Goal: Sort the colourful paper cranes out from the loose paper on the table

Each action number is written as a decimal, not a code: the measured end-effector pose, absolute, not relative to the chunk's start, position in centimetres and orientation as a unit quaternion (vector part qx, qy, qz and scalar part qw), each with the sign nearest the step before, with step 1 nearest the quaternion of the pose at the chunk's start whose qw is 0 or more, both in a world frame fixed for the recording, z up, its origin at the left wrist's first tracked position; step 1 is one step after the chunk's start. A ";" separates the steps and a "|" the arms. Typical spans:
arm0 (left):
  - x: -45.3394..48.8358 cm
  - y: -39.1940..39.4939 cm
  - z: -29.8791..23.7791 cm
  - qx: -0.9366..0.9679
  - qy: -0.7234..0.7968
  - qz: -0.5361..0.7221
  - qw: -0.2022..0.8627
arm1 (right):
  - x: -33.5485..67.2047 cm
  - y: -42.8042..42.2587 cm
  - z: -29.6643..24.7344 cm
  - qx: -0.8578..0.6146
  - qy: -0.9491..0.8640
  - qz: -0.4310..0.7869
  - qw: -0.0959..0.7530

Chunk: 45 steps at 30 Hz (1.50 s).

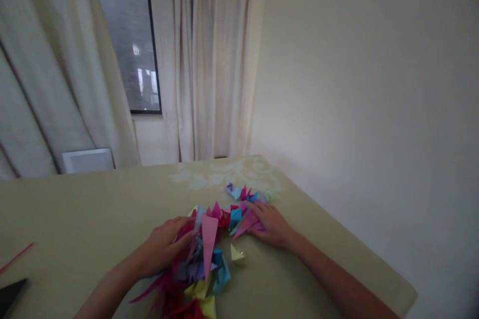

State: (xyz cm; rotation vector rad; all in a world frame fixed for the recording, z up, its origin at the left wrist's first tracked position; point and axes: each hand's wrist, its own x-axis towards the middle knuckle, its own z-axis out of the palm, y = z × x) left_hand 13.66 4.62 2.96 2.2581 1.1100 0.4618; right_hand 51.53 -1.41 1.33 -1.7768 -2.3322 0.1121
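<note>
Loosely, folded papers (210, 239) lie heaped on the tabletop (112, 219), lower centre of the frame. The left hand (167, 244) curves over them, the right hand (272, 224) over pink pieces (248, 221); whether the fingers grip cannot be told. Light, cupped pressure should spare the creases.

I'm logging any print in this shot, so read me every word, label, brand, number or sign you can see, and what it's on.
None: no readable text appears anywhere.
Folded paper pieces: no writing I can make out.
Table: a pale scrolling pattern, no lettering.
Light-framed panel: no legible text.
</note>
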 end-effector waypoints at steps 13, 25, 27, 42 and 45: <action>16.3 -4.8 -3.2 0.917 0.342 0.049 0.196 | 41.7 6.2 3.5 -0.541 -0.833 0.064 0.099; 25.4 -2.0 3.1 0.931 0.339 0.030 0.132 | 46.3 6.8 8.8 -0.567 -0.768 0.101 0.280; 25.5 -0.8 4.9 0.926 0.335 0.074 0.161 | 49.8 7.5 8.8 -0.664 -0.696 0.040 0.270; 15.8 12.1 0.7 0.809 0.555 0.158 0.112 | 47.1 9.1 2.7 -0.627 -0.738 0.169 0.185; 14.7 12.5 0.8 0.844 0.486 0.136 0.180 | 44.9 8.4 2.4 -0.573 -0.776 0.202 0.171</action>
